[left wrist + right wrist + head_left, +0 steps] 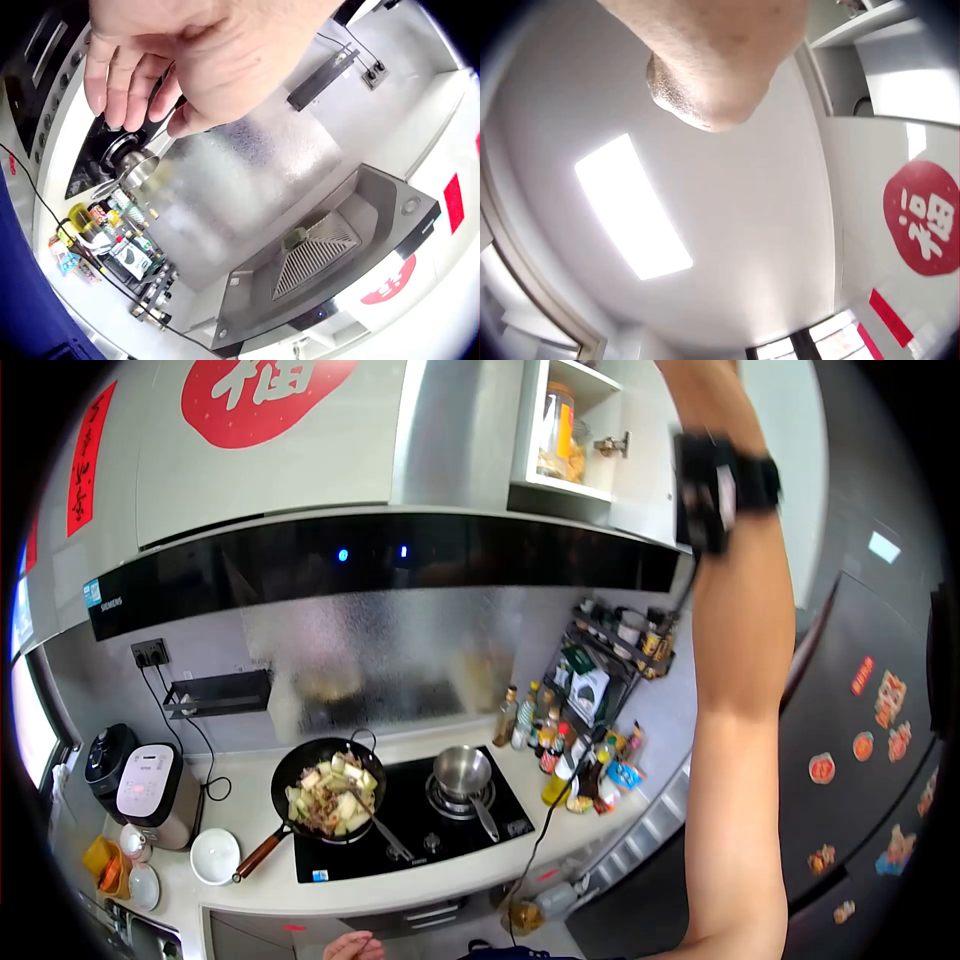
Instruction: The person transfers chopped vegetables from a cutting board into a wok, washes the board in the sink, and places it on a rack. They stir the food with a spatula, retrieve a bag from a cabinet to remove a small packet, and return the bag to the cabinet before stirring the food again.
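My right arm reaches straight up past the range hood to the upper cabinet, whose door stands open. Only the base of the right hand shows in the right wrist view, and its fingers are hidden. Jars sit on the cabinet shelf beside that arm. Low at the counter's front edge is my left hand, its fingers loosely bent with nothing in them. Past it on the black cooktop stand a wok of chopped food, with a spatula leaning in it, and a small steel saucepan.
Several sauce bottles crowd the back right corner, below a dark rack. A white bowl and a rice cooker are at left. The hood juts over the cooktop. A dark fridge stands at right.
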Motion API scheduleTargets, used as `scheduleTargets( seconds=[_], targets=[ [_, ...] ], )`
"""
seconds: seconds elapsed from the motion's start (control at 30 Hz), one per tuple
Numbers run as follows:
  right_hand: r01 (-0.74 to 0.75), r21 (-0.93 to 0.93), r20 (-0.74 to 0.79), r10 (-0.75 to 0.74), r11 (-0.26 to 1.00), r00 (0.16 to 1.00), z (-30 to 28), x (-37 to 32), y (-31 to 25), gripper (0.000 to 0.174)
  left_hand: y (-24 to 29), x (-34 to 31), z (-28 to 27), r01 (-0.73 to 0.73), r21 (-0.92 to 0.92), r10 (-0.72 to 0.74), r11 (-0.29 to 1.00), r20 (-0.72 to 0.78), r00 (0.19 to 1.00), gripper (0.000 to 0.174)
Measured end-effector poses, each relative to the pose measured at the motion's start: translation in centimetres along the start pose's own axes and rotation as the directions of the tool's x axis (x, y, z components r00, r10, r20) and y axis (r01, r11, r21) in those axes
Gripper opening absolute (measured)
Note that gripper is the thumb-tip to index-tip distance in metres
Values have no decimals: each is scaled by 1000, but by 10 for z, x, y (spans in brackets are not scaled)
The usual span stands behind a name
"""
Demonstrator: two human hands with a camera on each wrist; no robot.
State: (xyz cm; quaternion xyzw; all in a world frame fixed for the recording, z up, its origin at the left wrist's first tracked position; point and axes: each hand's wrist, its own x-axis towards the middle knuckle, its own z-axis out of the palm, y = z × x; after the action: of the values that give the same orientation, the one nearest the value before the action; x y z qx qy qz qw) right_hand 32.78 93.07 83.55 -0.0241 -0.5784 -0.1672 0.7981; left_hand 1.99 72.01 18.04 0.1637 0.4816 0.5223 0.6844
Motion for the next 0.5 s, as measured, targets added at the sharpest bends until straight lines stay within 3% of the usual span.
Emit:
scheduleTargets(
  seconds=[0.03,0.07,0.1,0.13,0.17,0.23,0.3,0.37,0.43,0.47,0.5],
  targets=[
    [65,77,79,-71,995,994,-17,-33,-40,16,-4,-7,-10,-68,76,65,995,31,997,26],
    [-9,74,139,-1,997,990,-37,-38,-62,26,-8,-12,-21,-137,147,128,980,72,989,25],
    [57,-20,175,-53,998,983,-62,-50,-87,23,-12,-14,-29,-218,203,195,955,126,973,25],
    [130,-104,220,-105,986,970,-88,-67,-112,21,-20,-13,-45,-160,241,152,957,49,987,25],
    [204,-176,273,-151,963,950,-112,-80,-130,20,-25,-15,-56,-213,302,203,929,65,977,25],
    [309,-452,160,-265,837,951,-153,-89,-147,23,-34,-20,-78,-315,418,305,852,94,948,26],
    [203,-558,14,-236,804,972,-207,-72,-125,27,-45,-21,-100,-347,475,319,809,143,937,28],
    [175,-796,81,-184,579,980,-258,-54,-96,32,-51,-26,-115,-364,536,320,762,176,931,28],
    [121,-882,127,-18,455,992,-287,-50,-67,37,-62,-25,-133,-378,527,335,761,181,925,28],
    [128,-837,174,35,532,984,-305,-49,-43,39,-66,-28,-142,-385,522,345,761,177,922,29],
    [24,-779,181,188,627,965,-311,-47,-38,37,-65,-35,-146,-382,543,359,748,154,921,29]
  ],
)
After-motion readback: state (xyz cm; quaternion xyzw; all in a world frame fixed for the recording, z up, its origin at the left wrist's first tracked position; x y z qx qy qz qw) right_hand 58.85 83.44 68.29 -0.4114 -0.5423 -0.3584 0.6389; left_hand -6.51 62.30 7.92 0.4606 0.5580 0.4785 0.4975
